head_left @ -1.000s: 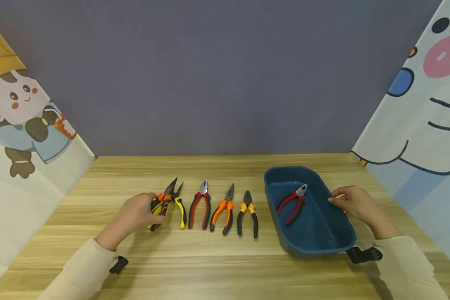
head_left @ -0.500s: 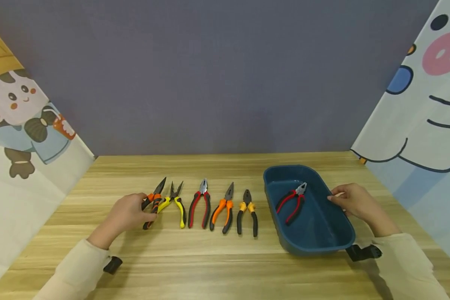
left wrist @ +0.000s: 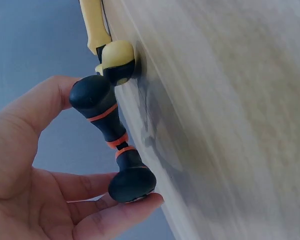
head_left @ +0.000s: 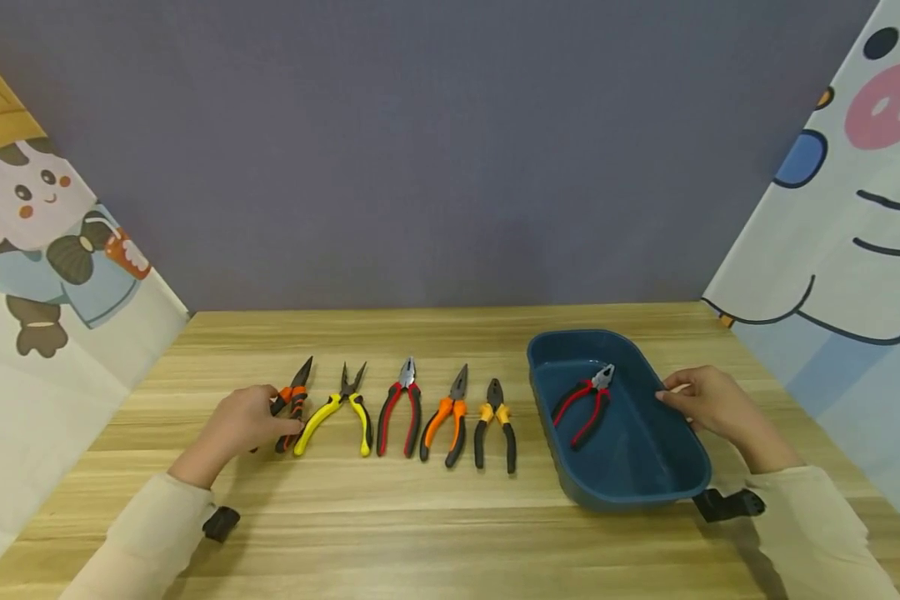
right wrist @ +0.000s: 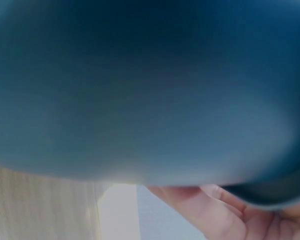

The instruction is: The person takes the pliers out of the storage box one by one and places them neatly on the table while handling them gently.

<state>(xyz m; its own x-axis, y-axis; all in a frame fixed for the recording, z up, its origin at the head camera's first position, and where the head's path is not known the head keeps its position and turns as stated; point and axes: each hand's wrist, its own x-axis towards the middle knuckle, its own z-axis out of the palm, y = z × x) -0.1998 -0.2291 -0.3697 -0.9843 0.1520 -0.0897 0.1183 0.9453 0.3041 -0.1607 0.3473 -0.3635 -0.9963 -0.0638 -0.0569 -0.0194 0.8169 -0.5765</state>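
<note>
My left hand [head_left: 243, 423] pinches the handles of long-nose pliers [head_left: 297, 393], black and orange with dark jaws, at the left end of a row. In the left wrist view the thumb is against one handle end and fingers against the other. Just right of them lie yellow-and-black long-nose pliers [head_left: 347, 390], handles spread. At the right, a deep blue plastic basin [head_left: 656, 467] contains red-and-black combination pliers [head_left: 602, 382]. My right hand [head_left: 708, 408] grips the basin's right rim, thumb on top; in the right wrist view the basin's wall covers most of the fingers.
Further along the row lie red-and-black pliers [head_left: 407, 382], orange-and-black long-nose pliers [head_left: 459, 387] and yellow-orange-and-black pliers [head_left: 495, 408]. A grey panel [head_left: 435, 167] stands behind the wooden table [head_left: 390, 533]; printed cartoon sheets [head_left: 817, 275] flank it.
My left hand has carried the black-and-orange pliers leftward, off the yellow-and-black pliers they overlapped. The right hand and basin have stayed put.
</note>
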